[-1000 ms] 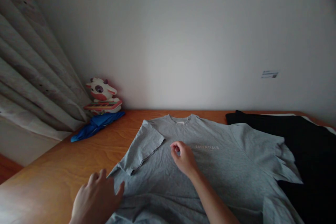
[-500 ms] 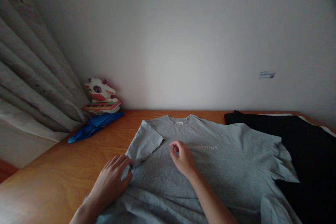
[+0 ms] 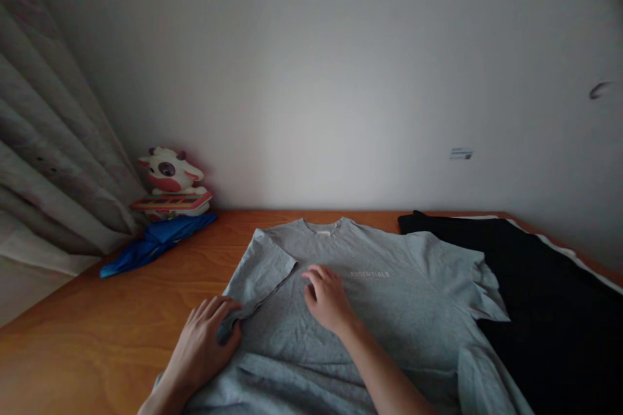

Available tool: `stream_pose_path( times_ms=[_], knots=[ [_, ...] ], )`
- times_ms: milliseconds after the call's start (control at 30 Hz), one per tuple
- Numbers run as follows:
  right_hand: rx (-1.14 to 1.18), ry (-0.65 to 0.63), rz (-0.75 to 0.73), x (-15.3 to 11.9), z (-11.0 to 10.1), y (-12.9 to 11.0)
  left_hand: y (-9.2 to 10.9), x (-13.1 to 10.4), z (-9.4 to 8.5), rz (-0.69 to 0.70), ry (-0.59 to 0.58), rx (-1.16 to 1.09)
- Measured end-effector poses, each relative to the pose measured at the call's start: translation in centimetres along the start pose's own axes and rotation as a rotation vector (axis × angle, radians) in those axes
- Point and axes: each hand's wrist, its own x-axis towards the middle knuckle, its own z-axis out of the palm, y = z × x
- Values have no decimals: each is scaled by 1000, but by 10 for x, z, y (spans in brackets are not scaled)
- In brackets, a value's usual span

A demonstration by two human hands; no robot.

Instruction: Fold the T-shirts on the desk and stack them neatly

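A grey short-sleeved T-shirt (image 3: 389, 311) lies spread front up, its collar toward the wall and pale "ESSENTIALS" lettering on the chest. Its left-side sleeve is folded inward over the body, while the sleeve at the right lies outward and crumpled. My left hand (image 3: 207, 337) is curled at the shirt's left edge, just below the folded sleeve, with grey cloth between thumb and fingers. Over the chest, left of the lettering, is my right hand (image 3: 327, 298), fingers loosely bent and thumb apart, holding nothing. Loose folds bunch up across the shirt near me.
Black clothing with a white stripe (image 3: 549, 298) lies at the right, partly under the shirt. A toy cow with a keyboard (image 3: 172, 185) and a blue cloth (image 3: 158, 243) sit at the back left of the wooden table (image 3: 117, 331). A curtain (image 3: 53, 142) hangs at left, the wall behind.
My left hand has closed in on the cloth at the shirt's edge. My right hand's fingers have loosened and spread slightly. The view has turned a little to the right.
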Motion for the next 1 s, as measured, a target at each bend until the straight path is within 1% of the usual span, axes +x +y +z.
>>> stream_pose_path(
  times_ms=[100,233,367,533,600,700,767,800,900,933,1000],
  knots=[
    [-70,-45,-1,7,4,-6,0,0,0,-25,-22,-40],
    [-65,-32,11,24,18,-8,1,-1,-2,-32,-16,-84],
    [-15,29,35,33,30,-8,0,-3,-5,4,14,-115],
    [42,138,23,30,31,-10,3,-2,-9,34,23,-172],
    [47,171,27,27,31,-10,7,-2,-11,52,-9,-231],
    [55,206,47,25,31,-11,13,-3,-15,67,-97,-310],
    [66,229,70,25,31,-10,15,-3,-17,30,-126,-331],
    [71,240,83,25,30,-10,15,-2,-17,-11,-121,-327],
    [85,258,115,25,29,-10,14,12,-13,-136,-90,-277],
    [88,261,123,25,28,-10,13,21,-10,-152,-91,-261],
    [93,264,137,26,27,-11,11,47,1,-143,-111,-219]
  ],
)
